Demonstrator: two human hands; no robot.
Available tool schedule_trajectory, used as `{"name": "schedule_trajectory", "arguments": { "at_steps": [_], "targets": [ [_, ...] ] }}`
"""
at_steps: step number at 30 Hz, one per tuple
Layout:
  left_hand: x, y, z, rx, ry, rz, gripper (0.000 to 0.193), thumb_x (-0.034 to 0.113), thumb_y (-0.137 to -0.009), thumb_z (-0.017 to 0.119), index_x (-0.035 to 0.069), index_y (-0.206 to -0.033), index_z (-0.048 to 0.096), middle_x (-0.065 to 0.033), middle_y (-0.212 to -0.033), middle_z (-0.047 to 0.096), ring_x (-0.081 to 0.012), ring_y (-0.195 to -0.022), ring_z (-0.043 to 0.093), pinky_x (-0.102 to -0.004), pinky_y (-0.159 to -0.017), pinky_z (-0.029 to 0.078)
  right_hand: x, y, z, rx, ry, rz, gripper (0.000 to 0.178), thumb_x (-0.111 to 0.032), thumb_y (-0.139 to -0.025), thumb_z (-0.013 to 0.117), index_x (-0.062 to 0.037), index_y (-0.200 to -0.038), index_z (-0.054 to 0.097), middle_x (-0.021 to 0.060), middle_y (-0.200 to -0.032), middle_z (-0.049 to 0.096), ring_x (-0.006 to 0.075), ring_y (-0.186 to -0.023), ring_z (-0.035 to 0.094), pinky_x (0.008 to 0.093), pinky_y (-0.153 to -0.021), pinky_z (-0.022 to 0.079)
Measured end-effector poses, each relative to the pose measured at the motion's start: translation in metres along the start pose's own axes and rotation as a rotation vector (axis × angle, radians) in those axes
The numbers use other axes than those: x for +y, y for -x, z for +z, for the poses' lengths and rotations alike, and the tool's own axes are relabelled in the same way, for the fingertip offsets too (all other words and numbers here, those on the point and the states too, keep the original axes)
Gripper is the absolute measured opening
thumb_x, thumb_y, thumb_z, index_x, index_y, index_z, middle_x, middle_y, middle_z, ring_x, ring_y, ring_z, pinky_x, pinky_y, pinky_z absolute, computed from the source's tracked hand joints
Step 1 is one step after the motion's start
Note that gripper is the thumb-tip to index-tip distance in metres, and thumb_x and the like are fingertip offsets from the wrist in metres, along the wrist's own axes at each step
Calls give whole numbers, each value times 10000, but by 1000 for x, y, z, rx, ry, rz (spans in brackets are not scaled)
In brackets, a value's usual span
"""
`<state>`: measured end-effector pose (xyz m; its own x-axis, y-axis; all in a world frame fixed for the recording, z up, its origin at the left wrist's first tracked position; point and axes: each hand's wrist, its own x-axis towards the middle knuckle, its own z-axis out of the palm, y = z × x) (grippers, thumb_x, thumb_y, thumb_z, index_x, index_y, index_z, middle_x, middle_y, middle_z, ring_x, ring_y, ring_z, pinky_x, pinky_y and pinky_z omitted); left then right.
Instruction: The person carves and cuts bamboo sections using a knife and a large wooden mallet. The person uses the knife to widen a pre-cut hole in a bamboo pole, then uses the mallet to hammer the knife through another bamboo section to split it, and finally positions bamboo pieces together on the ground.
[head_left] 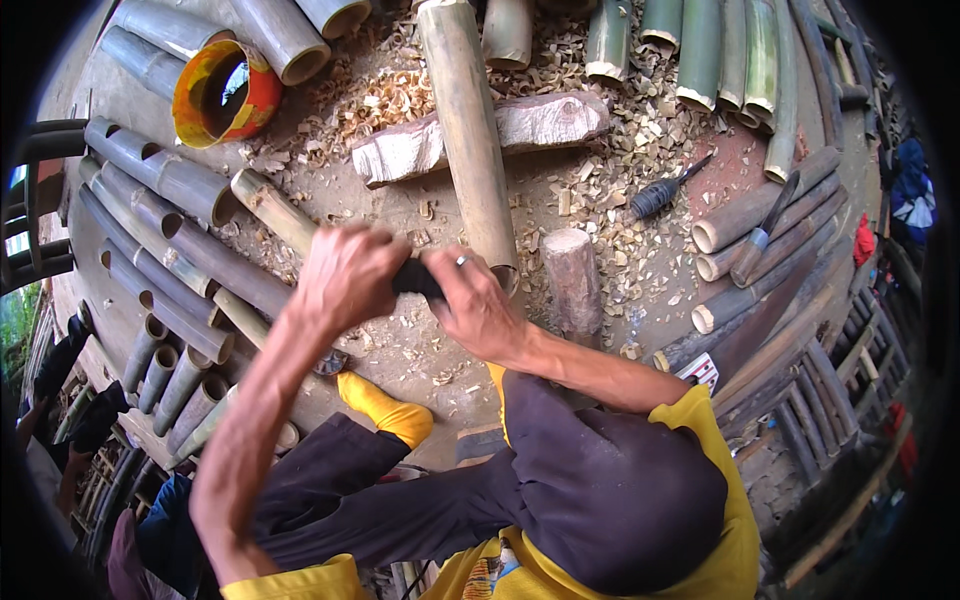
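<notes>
My left hand point(350, 278) is closed in a fist at the left end of a short black grip point(414, 279), which looks like a wrapped tool handle. My right hand point(478, 305), with a ring on one finger, closes round the other end. What tool the grip belongs to is hidden by the hands. Just beyond my right hand, a long bamboo tube point(464, 140) slopes toward me, propped across a pale, rough-hewn log point(555, 122). An upright wooden stump point(572, 285) stands to the right of the tube's near end.
Wood chips point(600, 215) litter the ground. Bamboo tubes point(190, 180) lie at left; green ones point(700, 60) are at the far right. A spiked tool with dark handle point(660, 198), a blade point(765, 230) and a saw point(760, 325) lie right. A red-yellow ring point(228, 95) stands far left.
</notes>
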<state>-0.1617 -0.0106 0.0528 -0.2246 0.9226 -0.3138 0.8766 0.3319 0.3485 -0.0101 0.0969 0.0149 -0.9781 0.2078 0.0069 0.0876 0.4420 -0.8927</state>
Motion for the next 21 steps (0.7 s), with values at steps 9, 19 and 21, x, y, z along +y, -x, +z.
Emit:
{"name": "schedule_trajectory", "arguments": {
  "at_steps": [9, 19, 21],
  "targets": [
    [9, 39, 71, -276, 610, -338, 220, 180, -603, 702, 76, -795, 681, -99, -668, 659, -256, -590, 641, -353, -634, 529, 23, 13, 3, -774, -112, 217, 443, 11, -736, 560, -27, -1133, 366, 228, -733, 551, 365, -644, 616, 472, -556, 510],
    [2, 10, 9, -354, 149, -123, 148, 111, -589, 651, 80, -731, 622, -97, -619, 609, -280, -622, 644, -390, -600, 542, 6, 15, 2, -356, -114, 140, 434, -79, -725, 569, -23, -1132, 432, 202, -864, 561, 358, -794, 588, 439, -699, 490],
    [12, 32, 38, -434, 405, -327, 209, 154, -592, 678, 78, -786, 667, -123, -670, 650, -288, -619, 650, -371, -631, 552, 18, 14, 0, -544, -50, 89, 423, -82, -721, 571, -28, -1119, 438, 195, -829, 568, 363, -751, 595, 452, -657, 494]
  ]
}}
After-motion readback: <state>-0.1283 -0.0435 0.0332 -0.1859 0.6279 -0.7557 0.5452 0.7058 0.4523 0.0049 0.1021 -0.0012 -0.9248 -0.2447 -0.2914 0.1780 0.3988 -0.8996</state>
